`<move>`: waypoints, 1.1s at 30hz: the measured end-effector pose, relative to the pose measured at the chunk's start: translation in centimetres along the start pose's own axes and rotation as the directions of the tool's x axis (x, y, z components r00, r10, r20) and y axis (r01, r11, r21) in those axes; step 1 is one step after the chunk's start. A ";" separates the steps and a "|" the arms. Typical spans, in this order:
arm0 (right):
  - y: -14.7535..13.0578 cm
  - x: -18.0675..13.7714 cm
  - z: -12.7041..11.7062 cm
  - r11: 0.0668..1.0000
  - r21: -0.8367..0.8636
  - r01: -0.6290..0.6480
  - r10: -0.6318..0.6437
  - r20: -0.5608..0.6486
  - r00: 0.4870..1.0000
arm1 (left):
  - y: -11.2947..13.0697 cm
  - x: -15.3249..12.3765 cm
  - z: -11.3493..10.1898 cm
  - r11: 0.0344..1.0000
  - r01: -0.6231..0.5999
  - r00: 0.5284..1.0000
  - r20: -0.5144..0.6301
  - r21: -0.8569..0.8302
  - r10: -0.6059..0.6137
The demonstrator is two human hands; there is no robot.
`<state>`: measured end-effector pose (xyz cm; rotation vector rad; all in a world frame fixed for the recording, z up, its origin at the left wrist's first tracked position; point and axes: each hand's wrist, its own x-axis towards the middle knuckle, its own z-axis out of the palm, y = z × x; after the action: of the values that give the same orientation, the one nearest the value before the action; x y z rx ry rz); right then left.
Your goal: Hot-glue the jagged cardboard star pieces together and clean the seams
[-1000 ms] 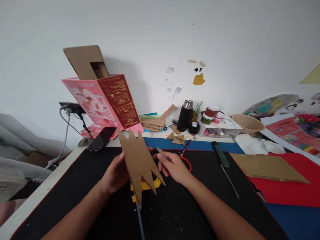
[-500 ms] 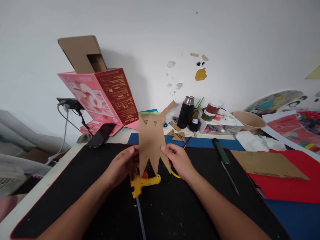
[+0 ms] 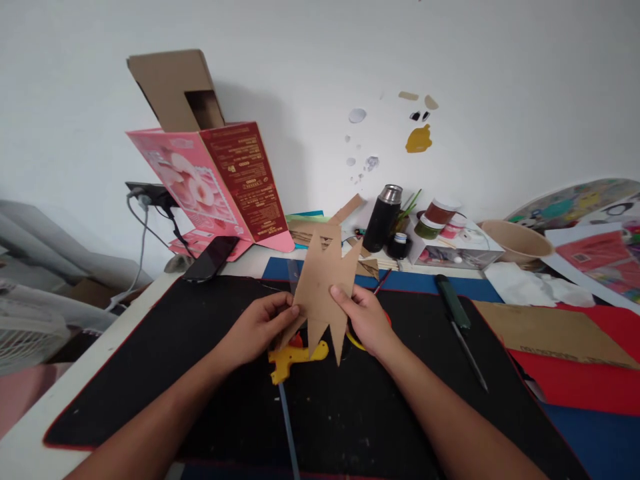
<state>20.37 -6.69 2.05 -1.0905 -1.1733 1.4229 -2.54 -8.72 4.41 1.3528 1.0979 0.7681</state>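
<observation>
Cardboard, cut into a piece with spiked points at both ends (image 3: pixel 323 287), is held upright above the black mat (image 3: pixel 150 360) between both hands. The left hand (image 3: pixel 257 327) is closed on its left edge with thumb and fingertips, and the right hand (image 3: pixel 367 320) is pinched on its right edge in the same way. A yellow glue gun (image 3: pixel 293 357) lies on the mat directly beneath the lower points, nozzle end hidden behind the piece.

Damage to the narrow points is judged the likeliest trouble: they could be bent or creased if the edges are squeezed inward, since the sheet is supported only at its sides. A lower point could also be caught on the glue gun if the piece is lowered (whether the gun is hot cannot be told). A green-handled tool (image 3: pixel 457 317) lies near the right forearm and could be knocked by a sweep of that arm.
</observation>
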 end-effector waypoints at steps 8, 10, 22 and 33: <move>-0.1 0.7 -0.7 0.997 0.036 0.067 -0.060 -0.169 0.984 | 0.8 -0.3 0.5 0.992 0.034 0.997 0.067 0.124 -0.043; -0.1 0.7 -0.8 0.997 0.025 0.074 -0.069 -0.168 0.983 | 0.7 -0.2 0.4 0.990 0.046 0.996 0.064 0.135 -0.055; -0.3 1.1 -1.2 0.990 0.044 0.130 -0.116 -0.240 0.964 | 0.1 0.3 -0.2 0.990 0.097 0.993 0.057 0.104 -0.103; -0.5 1.6 -1.8 0.985 0.080 0.150 -0.121 -0.291 0.949 | 0.0 0.4 -0.5 0.999 0.020 0.991 -0.136 0.042 -0.014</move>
<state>21.99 -4.86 2.22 -1.0817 -0.9398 1.1609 -2.86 -8.14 4.44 1.3413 1.2376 0.8384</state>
